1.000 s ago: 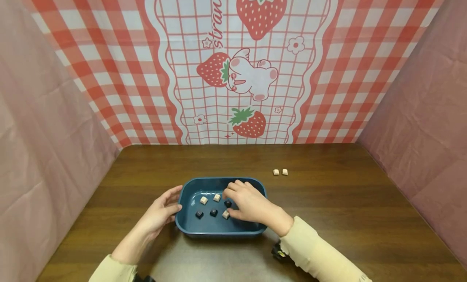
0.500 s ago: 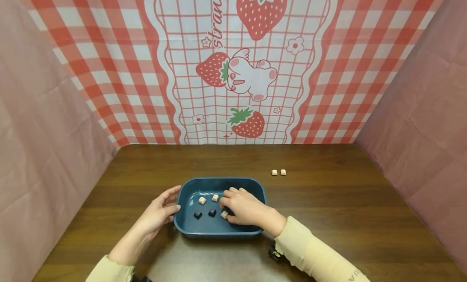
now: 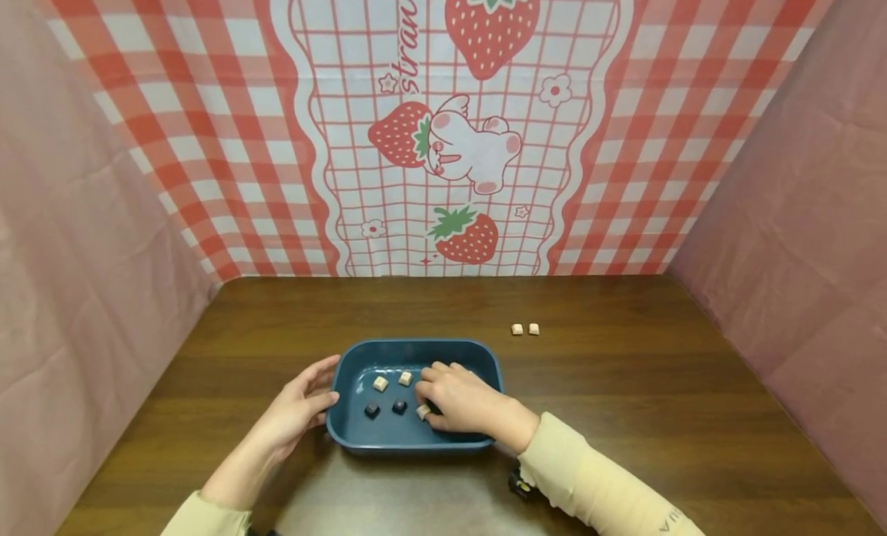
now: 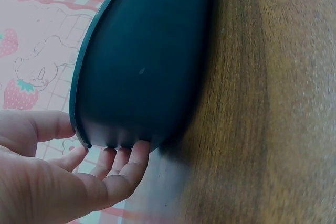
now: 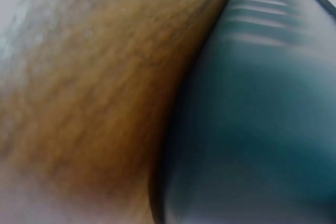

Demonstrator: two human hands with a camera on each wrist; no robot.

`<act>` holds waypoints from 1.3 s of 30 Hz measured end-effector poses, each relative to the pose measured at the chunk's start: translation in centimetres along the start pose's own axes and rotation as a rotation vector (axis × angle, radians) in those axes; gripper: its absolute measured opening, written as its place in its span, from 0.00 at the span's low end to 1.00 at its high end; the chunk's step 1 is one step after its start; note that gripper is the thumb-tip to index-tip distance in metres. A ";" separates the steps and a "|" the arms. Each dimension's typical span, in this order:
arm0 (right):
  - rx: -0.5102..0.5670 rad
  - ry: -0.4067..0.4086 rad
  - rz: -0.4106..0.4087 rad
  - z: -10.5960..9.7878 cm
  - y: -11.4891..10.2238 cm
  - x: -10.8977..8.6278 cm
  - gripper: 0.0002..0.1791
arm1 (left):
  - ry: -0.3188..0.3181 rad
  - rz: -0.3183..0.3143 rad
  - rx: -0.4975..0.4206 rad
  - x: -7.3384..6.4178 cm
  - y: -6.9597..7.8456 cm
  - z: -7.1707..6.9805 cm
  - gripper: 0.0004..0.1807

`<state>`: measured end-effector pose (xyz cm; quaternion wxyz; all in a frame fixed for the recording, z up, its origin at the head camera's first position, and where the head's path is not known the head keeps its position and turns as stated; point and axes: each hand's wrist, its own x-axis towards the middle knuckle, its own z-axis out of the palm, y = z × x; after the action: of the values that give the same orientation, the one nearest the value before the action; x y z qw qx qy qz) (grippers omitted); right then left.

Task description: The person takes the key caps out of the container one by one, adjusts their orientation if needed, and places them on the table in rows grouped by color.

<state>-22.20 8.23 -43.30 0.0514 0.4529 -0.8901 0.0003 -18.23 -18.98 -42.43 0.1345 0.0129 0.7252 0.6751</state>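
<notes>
A dark blue tray (image 3: pixel 409 447) stands on the table, with several small keycaps inside. My left hand (image 3: pixel 294 405) rests its fingertips and thumb against the tray's left end; the left wrist view shows those fingers (image 4: pixel 137 161) on the outer wall. Inside the tray's right half, my right hand (image 3: pixel 460 401) pinches a white keycap (image 3: pixel 423 412) between thumb and finger, its far side covered. Left of it lie two black keycaps (image 3: pixel 399 407), and behind those two white keycaps (image 3: pixel 380 383). Another black keycap is hidden beneath the right hand.
Two more white keycaps (image 3: pixel 517 329) lie on the brown wooden table (image 3: pixel 624 382), behind and to the right of the tray. A checked strawberry cloth (image 3: pixel 443 135) hangs at the back, with pink cloth on both sides. The right wrist view is blurred, showing the tray's outer wall (image 5: pixel 252 119).
The fingers of my right hand have come down and closed in around the white keycap, covering the black one behind it. My left hand has stayed at the tray's end.
</notes>
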 end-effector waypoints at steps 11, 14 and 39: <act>-0.019 0.007 -0.001 -1.8 0.6 -0.3 0.07 | 0.018 -0.007 -0.002 0.1 0.2 0.0 0.32; -0.017 -0.003 0.005 -2.5 0.9 -0.4 0.07 | 0.017 -0.010 -0.005 0.2 0.2 0.1 0.33; -0.040 0.094 0.059 -7.1 4.9 -2.9 0.08 | 0.029 -0.009 -0.014 0.2 0.0 0.0 0.33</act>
<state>-23.83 13.80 -36.33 0.1020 0.4249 -0.8995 0.0052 -18.39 -18.91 -42.49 0.1272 -0.0013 0.7224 0.6796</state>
